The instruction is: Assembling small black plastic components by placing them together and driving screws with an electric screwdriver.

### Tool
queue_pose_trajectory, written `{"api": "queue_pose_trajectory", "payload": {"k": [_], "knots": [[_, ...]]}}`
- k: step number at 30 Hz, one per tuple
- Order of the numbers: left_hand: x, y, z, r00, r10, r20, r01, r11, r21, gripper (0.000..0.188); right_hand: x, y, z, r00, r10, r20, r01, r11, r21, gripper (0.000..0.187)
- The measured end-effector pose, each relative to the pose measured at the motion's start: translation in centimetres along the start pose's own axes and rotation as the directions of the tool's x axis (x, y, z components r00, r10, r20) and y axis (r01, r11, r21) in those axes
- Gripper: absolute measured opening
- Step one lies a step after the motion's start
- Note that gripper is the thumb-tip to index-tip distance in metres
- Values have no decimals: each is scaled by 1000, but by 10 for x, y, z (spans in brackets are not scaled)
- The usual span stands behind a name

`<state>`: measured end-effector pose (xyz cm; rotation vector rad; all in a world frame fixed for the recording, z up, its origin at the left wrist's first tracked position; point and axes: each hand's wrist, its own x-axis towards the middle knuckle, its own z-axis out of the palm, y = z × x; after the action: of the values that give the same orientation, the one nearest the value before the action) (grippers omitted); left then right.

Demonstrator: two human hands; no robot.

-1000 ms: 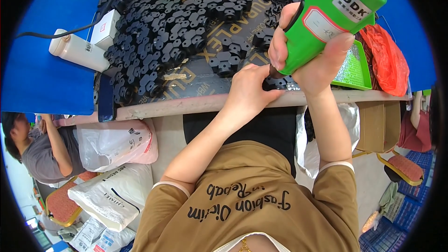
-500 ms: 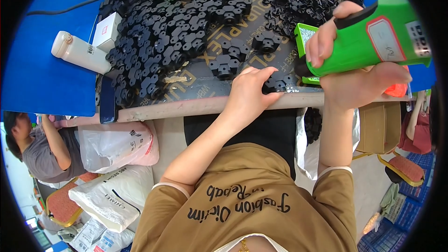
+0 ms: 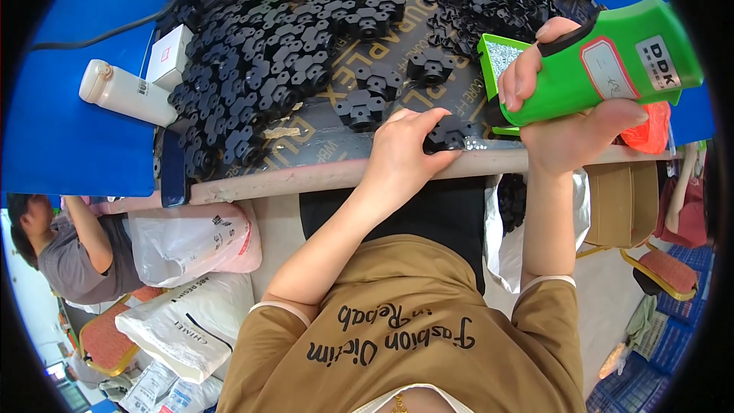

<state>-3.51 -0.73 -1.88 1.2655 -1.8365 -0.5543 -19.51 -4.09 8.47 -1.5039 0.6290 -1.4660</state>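
Observation:
At the table's near edge my left hand [image 3: 405,147] is closed on a black plastic part [image 3: 447,134], thumb and fingers around its left side. My right hand [image 3: 562,126] grips a green power screwdriver [image 3: 569,80] with a black nose, raised over the table's right side. Its tip is hidden from view. Behind the screwdriver stands a green tray [image 3: 489,57] of small silvery pieces, probably screws. Near my left hand lie a few separate black plastic parts [image 3: 361,109].
Rows of similar black parts [image 3: 283,38] cover the table's left side. A pile of small black pieces [image 3: 489,8] lies far right. A white bottle [image 3: 126,92] and white box [image 3: 170,60] stand left, a red bag [image 3: 648,130] right. Another person [image 3: 84,248] sits left.
The screwdriver has tilted slightly in my right hand and shifted a little left. My left hand keeps its hold on the black part. The whole view has shifted slightly.

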Motion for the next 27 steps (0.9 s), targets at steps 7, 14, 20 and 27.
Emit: {"api": "queue_pose_trajectory", "payload": {"k": [7,14,20,27], "knots": [[0,0,0,1000,4,-2,-4,1000,-12,48,0,7,7,1000,14,-17,-15,999,-46,104],[1,7,-5,998,-50,42,51,999,-6,49,9,14,6,998,60,7,-60,998,11,101],[2,8,-4,997,-56,46,56,998,-1,48,5,16,6,996,51,71,-53,998,29,98],[1,9,-1,998,-52,27,52,999,7,48,5,16,5,997,46,59,-49,998,48,97]]}}
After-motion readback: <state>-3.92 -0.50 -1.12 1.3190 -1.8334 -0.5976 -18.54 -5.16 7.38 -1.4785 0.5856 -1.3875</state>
